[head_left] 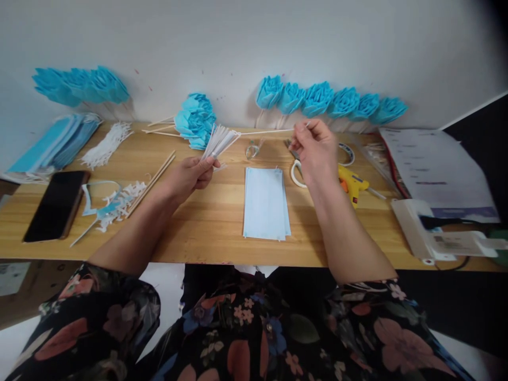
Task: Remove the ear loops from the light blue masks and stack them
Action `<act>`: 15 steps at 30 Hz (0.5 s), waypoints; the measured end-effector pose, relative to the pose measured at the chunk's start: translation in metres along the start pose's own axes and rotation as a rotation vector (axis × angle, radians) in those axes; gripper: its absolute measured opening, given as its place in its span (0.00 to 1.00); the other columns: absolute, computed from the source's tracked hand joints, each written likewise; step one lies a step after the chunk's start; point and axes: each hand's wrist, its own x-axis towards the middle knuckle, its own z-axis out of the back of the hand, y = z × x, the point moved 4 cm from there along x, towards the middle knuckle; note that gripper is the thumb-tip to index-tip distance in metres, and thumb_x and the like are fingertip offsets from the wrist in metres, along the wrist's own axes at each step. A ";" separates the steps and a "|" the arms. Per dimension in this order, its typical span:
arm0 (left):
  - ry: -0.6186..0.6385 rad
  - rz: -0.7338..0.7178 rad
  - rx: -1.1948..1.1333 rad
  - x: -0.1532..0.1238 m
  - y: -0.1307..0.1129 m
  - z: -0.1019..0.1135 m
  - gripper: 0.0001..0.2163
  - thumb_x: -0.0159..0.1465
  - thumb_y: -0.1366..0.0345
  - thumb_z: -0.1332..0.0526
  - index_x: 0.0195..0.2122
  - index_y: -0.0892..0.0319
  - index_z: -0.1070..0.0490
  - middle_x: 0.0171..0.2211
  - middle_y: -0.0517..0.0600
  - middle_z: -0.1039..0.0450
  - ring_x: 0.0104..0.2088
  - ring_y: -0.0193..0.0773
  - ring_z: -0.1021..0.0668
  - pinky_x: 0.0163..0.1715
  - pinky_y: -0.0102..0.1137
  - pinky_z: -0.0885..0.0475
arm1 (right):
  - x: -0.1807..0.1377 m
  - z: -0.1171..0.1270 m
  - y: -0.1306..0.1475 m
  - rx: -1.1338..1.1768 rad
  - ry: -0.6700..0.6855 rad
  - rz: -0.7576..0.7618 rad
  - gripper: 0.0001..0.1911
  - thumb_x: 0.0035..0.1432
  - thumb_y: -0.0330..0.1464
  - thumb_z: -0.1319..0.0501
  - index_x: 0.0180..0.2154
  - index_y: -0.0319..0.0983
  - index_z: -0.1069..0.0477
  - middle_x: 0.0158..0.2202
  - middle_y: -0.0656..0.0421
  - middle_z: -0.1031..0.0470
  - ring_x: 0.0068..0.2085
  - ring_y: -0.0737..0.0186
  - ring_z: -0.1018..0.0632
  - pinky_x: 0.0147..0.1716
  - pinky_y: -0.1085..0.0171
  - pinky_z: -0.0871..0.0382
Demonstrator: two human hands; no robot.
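Observation:
My left hand [192, 173] is closed on a folded, pleated white piece of mask fabric [219, 141] that fans out up and to the right. A thin white string [265, 131] runs from the fan to my right hand [315, 150], which pinches its far end above the table. Between my forearms a flat stack of light blue mask sheets [265, 203] lies on the wooden table [206, 227]. Behind my right hand lie white-handled scissors [296, 170] and a yellow glue gun [352, 183].
Blue fabric flowers on sticks line the wall [329, 100], with more at the left [81, 84] and centre [195, 120]. On the left are blue masks [55, 140], white ear loops [106, 144], wooden sticks [153, 182], scraps [115, 201] and a black phone [55, 205]. Papers [434, 169] and a white device [432, 235] lie at the right.

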 end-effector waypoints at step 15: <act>0.197 0.064 0.031 0.002 0.008 0.009 0.24 0.58 0.46 0.26 0.35 0.63 0.28 0.19 0.37 0.49 0.18 0.25 0.47 0.16 0.22 0.54 | 0.026 0.052 0.034 0.335 -0.374 0.024 0.14 0.70 0.33 0.38 0.29 0.45 0.33 0.28 0.66 0.29 0.28 0.72 0.30 0.28 0.72 0.34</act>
